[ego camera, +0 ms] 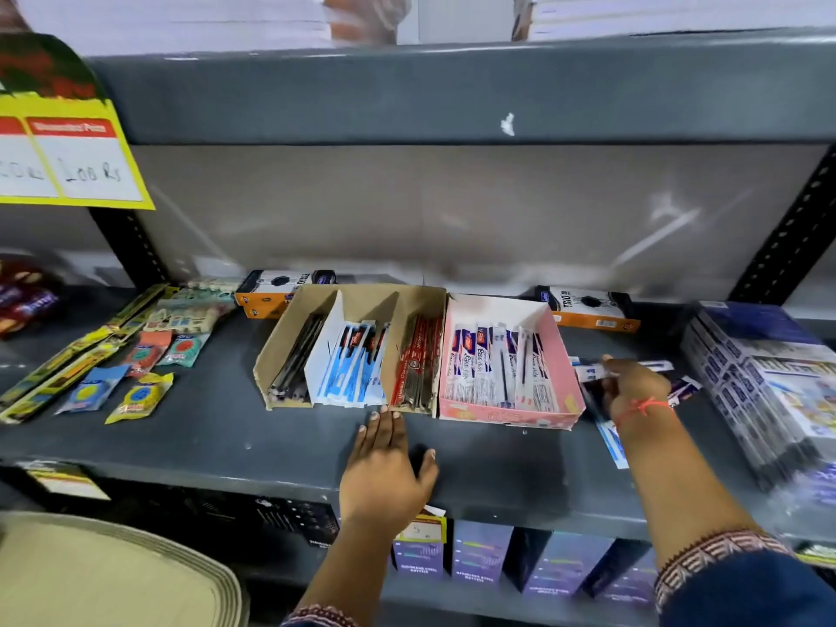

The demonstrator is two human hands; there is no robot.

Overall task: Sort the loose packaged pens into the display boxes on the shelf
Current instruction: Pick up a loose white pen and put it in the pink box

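Flanking pink box (506, 411), loose pens (651, 367), erasers (144, 350)

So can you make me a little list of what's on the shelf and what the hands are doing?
left hand: open, flat on the shelf in front of the brown box
right hand: on the loose packaged pens, right of the pink box
brown box: three sections holding black, blue and red pens
pink box: white packaged pens
far left: small snack packets
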